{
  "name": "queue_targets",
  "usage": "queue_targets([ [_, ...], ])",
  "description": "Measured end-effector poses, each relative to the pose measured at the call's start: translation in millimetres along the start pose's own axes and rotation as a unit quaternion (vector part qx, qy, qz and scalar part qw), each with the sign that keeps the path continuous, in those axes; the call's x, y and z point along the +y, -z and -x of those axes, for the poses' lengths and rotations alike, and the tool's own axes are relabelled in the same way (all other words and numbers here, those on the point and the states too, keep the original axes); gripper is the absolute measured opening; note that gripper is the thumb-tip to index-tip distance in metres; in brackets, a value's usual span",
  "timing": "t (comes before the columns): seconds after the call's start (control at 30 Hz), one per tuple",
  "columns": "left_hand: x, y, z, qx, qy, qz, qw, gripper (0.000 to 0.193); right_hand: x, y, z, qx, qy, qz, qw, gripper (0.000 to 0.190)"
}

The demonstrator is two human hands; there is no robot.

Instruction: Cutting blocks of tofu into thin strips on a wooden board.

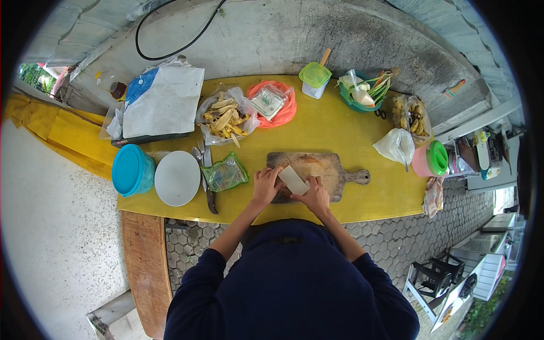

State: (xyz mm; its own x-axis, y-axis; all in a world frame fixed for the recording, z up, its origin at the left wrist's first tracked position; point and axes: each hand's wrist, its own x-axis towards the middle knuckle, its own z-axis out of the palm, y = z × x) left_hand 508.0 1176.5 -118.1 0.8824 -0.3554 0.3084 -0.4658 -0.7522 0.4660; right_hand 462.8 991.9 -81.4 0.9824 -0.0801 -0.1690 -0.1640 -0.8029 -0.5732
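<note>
A pale rectangular block or folded sheet (293, 180), its material unclear, lies tilted over a worn wooden cutting board (338, 187). My left hand (267, 185) grips its upper left end, and my right hand (315, 193) holds the lower right end. Just left of the board is a green plastic packet (226, 173). Beyond it a knife with a dark handle (211, 202), a fork (201, 146) and a spoon (196, 154) lie beside a white plate (177, 178).
Banana peels (225, 117) fill a plastic bag behind the packet. An orange-red bag (287, 117), a green-lidded container (315, 78) and a teal vegetable bowl (355, 103) stand along the back. Bagged bananas (416, 117), a white bag (395, 145) and a pink container (420, 160) are at right; a blue-lidded tub (127, 170) is left.
</note>
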Motion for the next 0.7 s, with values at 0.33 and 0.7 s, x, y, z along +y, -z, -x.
queue_targets([
  [0.33, 0.1, -2.4, 0.8, 0.009, 0.012, 0.023, 1.000, 0.051, -1.0, -9.2, -1.6, -0.013, -0.019, 0.010, 1.000, 0.061],
  [0.7, 28.0, 1.8, 6.5, -0.047, 0.100, 0.049, 0.993, 0.053, 41.2, 18.5, -55.8, -0.069, 0.141, 0.039, 0.987, 0.062],
])
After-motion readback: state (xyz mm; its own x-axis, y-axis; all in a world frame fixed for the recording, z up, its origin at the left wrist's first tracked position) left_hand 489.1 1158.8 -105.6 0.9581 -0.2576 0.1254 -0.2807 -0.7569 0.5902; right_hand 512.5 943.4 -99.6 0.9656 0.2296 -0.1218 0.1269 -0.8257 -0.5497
